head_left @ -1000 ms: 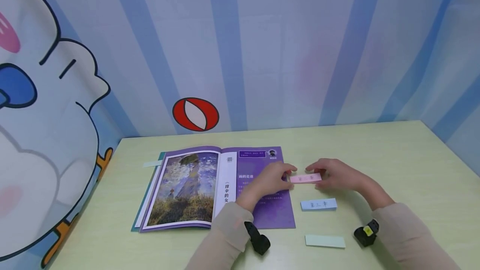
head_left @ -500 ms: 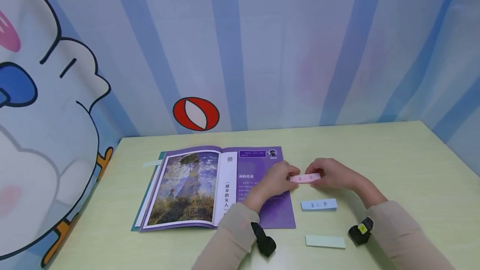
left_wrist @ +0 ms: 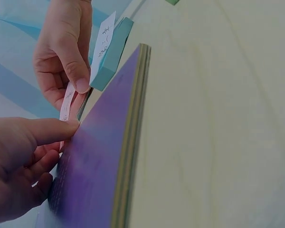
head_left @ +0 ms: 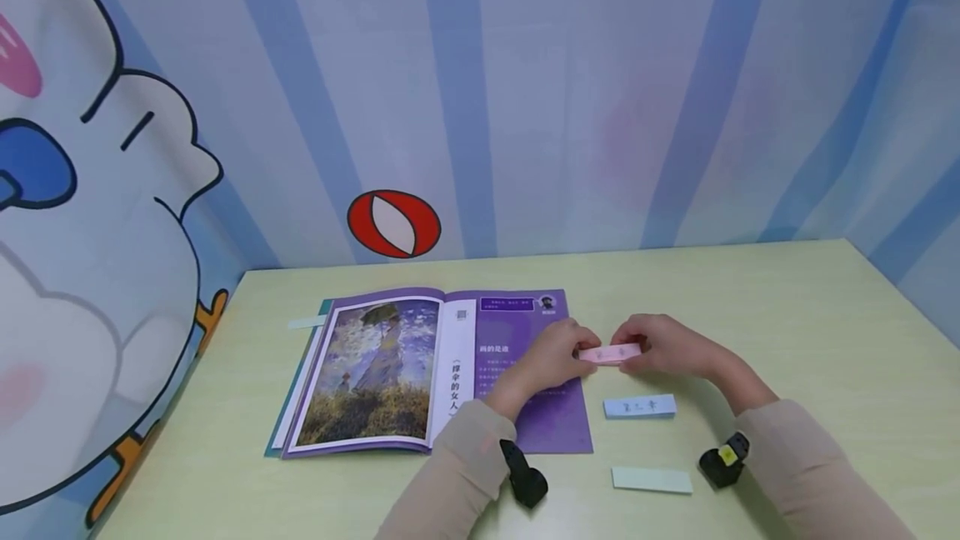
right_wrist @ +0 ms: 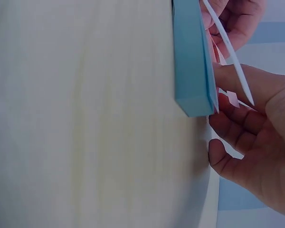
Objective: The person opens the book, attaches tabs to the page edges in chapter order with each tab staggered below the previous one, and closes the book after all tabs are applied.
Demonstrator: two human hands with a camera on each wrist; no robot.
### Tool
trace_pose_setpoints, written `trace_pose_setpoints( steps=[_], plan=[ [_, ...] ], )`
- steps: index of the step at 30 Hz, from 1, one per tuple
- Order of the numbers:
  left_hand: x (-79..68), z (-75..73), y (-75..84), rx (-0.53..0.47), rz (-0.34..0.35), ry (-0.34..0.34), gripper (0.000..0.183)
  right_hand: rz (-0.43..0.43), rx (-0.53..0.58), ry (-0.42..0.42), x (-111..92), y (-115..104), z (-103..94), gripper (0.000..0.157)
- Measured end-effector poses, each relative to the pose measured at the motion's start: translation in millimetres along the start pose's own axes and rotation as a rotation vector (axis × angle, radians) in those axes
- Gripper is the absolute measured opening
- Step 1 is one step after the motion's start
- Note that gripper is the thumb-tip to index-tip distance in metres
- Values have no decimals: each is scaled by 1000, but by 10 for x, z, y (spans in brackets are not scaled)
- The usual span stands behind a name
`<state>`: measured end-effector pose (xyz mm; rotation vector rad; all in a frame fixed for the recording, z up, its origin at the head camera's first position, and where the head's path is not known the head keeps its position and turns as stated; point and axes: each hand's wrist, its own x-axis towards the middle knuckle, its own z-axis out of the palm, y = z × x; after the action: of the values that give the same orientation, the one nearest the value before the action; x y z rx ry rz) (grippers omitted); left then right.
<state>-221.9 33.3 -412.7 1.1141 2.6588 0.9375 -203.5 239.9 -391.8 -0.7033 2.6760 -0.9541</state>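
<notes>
Green pad (head_left: pixel 651 480): lay flat on the bench (head_left: pixel 795 315), nearest the person
Blue pad (head_left: pixel 639 407): flat, just beyond
Left hand (head_left: pixel 551 357): fingers pinched the pink note (head_left: pixel 611 352)
Right hand (head_left: pixel 663 346): fingers gripped its other end
Note position: held above bench, beside the open book (head_left: pixel 420 373)

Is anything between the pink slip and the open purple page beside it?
Nothing visible. Both the left hand and right hand pinch the pink slip at the purple page's right edge; the gap looks open.

Both hands (head_left: pixel 558 354) (head_left: pixel 667 346) meet — fingertips pinching.
</notes>
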Motion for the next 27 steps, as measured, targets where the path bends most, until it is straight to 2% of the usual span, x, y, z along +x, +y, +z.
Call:
trace_pose_setpoints(
  steps=[14, 21, 27],
  plan=[
    [-28, -28, 9, -15, -4, -5, 23, -3, -22, 0, 17, -22, -38, 22],
    [-50, -71, 30, 18, 17, 8, 22, -72, -32, 20, -4, -74, -77, 19],
    [-101, -117, 33, 59, 50, 18, 23, -97, -23, 21, -11, -110, -70, 18]
  ],
)
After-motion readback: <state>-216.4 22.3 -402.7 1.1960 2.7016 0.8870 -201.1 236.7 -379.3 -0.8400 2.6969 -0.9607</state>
